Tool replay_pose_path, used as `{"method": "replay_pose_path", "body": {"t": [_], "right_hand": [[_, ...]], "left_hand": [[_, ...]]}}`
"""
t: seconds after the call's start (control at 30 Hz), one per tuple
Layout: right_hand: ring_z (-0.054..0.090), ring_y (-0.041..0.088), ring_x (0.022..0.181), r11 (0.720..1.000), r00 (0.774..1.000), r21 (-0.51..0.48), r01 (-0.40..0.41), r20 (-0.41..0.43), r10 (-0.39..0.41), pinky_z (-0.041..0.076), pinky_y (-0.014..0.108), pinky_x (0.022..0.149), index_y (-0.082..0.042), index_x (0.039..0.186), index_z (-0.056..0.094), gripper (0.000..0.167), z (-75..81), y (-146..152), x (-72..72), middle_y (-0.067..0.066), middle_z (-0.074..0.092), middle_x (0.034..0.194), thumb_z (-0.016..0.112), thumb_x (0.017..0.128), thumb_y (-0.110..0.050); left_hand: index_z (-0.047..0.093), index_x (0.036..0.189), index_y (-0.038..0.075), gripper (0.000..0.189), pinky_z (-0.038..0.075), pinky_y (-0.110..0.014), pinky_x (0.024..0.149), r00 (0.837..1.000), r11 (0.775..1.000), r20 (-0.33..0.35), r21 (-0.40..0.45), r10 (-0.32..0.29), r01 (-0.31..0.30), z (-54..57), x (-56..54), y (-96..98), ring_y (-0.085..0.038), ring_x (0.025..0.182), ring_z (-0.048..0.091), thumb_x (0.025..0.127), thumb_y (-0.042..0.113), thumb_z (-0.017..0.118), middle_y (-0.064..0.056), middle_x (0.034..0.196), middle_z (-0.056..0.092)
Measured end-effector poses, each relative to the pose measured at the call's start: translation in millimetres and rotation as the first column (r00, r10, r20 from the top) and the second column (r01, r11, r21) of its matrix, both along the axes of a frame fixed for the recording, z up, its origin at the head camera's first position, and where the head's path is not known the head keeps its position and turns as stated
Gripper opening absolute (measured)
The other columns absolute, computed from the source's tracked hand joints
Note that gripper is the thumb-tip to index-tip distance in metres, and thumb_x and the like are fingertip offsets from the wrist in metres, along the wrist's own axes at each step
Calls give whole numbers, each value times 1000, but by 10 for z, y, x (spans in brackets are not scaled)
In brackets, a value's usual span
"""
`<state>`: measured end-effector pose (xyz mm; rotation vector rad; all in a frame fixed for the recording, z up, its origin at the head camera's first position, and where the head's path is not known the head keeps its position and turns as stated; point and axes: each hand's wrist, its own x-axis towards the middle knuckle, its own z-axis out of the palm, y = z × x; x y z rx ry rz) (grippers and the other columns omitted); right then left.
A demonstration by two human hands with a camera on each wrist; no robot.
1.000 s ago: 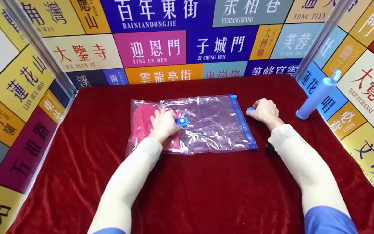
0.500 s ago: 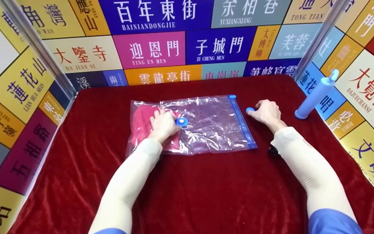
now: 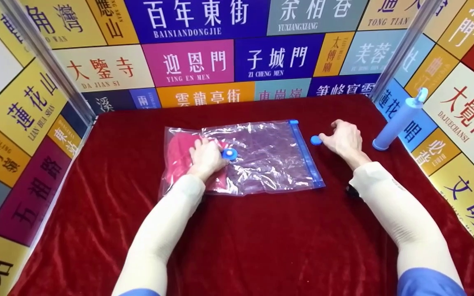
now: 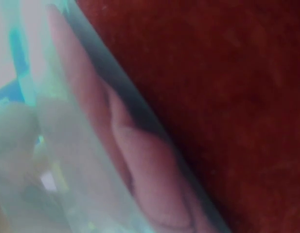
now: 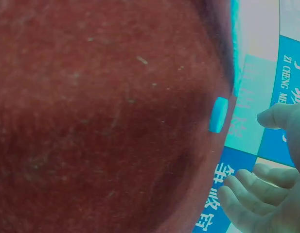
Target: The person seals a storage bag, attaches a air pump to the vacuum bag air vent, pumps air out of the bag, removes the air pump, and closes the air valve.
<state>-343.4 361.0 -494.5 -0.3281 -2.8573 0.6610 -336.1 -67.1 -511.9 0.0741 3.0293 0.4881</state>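
Observation:
A clear zip storage bag [image 3: 261, 164] lies on the dark red cloth, with a folded pink cloth [image 3: 179, 154] inside its left end. My left hand [image 3: 207, 156] rests on the bag over the pink cloth, right beside the round blue valve [image 3: 229, 153]. In the left wrist view the bag's glare blurs that hand. A small round blue cap [image 3: 316, 140] lies on the red cloth beyond the bag's blue zip edge [image 3: 306, 152]. Close to its right is my right hand [image 3: 344, 139]; the right wrist view shows its fingers loosely bent and apart from the cap [image 5: 219, 115].
A light blue hand pump [image 3: 397, 123] stands upright at the right edge of the red cloth [image 3: 278, 238]. Printed sign panels [image 3: 191, 61] wall in the back and both sides, with metal posts at the corners.
My right hand has let go of the blue cap and drawn back to the right, leaving it on the cloth. The left hand stays on the bag.

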Motion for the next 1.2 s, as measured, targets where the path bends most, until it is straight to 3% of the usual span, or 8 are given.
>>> {"method": "replay_pose_path", "body": {"t": [0.33,0.6,0.93,1.2], "right_hand": [[65,54,129,997,993,-71,29,-111,-36,56,71,108,-1,149,63,69,166,21,62,28,68,143,75,95,-42],[62,50,134,987,957,-159,33,-281,-77,48,67,118,-3,151,63,69,379,33,96,28,67,145,80,95,-39],[64,41,126,971,862,-231,61,-478,-168,50,54,111,-3,145,69,61,647,80,173,24,70,137,82,93,-32],[65,41,128,978,769,-204,38,-620,-159,51,53,113,-3,140,73,58,778,159,229,25,72,136,85,91,-31]], "left_hand": [[80,137,18,56,29,-72,137,1000,1000,10,0,-5,5,6,-4,-12,-48,162,40,89,45,93,-27,172,48],[80,136,17,57,33,-70,135,1000,1000,5,-12,-6,6,10,-9,-6,-46,159,43,89,46,93,-26,169,52],[82,132,20,52,34,-70,134,1000,1000,-1,-12,-7,6,10,-4,-6,-45,157,44,88,45,94,-26,171,50],[82,133,21,53,35,-69,133,1000,1000,2,-4,-12,12,-3,2,-13,-44,154,46,88,46,94,-24,165,55]]}}
